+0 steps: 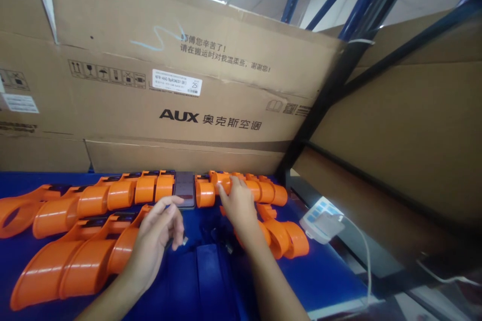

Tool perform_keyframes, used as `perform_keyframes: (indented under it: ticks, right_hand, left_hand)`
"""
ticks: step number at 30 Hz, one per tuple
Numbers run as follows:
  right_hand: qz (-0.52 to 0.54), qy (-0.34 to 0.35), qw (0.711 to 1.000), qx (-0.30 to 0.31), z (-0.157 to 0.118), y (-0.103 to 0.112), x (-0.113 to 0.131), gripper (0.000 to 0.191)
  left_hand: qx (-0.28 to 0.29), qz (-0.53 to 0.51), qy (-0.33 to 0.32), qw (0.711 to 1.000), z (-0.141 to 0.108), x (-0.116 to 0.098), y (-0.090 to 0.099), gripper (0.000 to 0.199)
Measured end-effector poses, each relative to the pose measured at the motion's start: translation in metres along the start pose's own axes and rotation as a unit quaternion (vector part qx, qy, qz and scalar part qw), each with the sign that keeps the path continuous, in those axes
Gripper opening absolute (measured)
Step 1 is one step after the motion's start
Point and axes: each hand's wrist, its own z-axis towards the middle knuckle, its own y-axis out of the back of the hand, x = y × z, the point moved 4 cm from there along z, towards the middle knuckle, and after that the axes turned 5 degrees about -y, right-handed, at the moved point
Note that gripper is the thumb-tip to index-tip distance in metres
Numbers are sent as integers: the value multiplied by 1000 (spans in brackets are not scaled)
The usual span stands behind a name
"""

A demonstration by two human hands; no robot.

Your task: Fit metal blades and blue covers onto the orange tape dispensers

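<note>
Several orange curved parts [94, 200] with dark clips stand in rows on the blue surface [324, 281]. My left hand [160, 228] is over the front left row, its fingers curled round a small thing with a metallic end that shows near the fingertips; the rest is hidden. Among the back right parts, my right hand [238, 200] reaches forward, its fingers at an orange part [221, 183] that it appears to grip. Between the left and right rows lies a dark flat phone-like object [184, 189]. More orange parts [295, 239] stand beside my right forearm.
Behind the surface rises a large cardboard panel [226, 80] with printed writing. A dark metal post [320, 105] slants up at the right. A white power strip [323, 219] with a plug and cable is at the right edge. Dark blue material [207, 276] lies in front.
</note>
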Motion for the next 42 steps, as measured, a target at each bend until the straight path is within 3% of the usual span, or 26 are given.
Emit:
perform_keyframes:
  ticks: [6, 9, 14, 17, 24, 31, 34, 38, 40, 42]
  right_hand:
    - [-16, 35, 999, 6, -14, 45, -23, 29]
    - [-137, 78, 987, 36, -33, 61, -38, 32]
    - [-209, 122, 967, 81, -64, 61, -51, 31]
    - [-211, 134, 966, 62, -71, 59, -50, 17]
    - [-183, 112, 977, -14, -69, 76, -41, 20]
    - [-11, 147, 981, -124, -76, 104, -10, 24]
    - [80, 177, 973, -129, -87, 99, 17, 27]
    - [172, 207, 962, -48, -103, 74, 53, 32]
    - [220, 193, 956, -1, -109, 64, 61, 31]
    - [276, 192, 940, 54, -112, 59, 64, 43]
  left_hand:
    - [-5, 13, 1, 1000, 2, 2, 2, 30]
    - [0, 19, 8, 1000, 1, 4, 2, 30]
    - [7, 36, 17, 999, 1, 6, 1, 27]
    - [8, 47, 15, 999, 3, 7, 1, 25]
    - [27, 72, 12, 997, 4, 8, 3, 24]
    - [69, 105, 15, 992, 6, 12, -1, 25]
    - [90, 74, 45, 992, 1, 15, -6, 46]
    - [45, -34, 117, 992, -6, 19, -9, 72]
    - [0, -63, 132, 989, -7, 19, -8, 76]
    - [-38, -76, 125, 989, -5, 16, -6, 75]
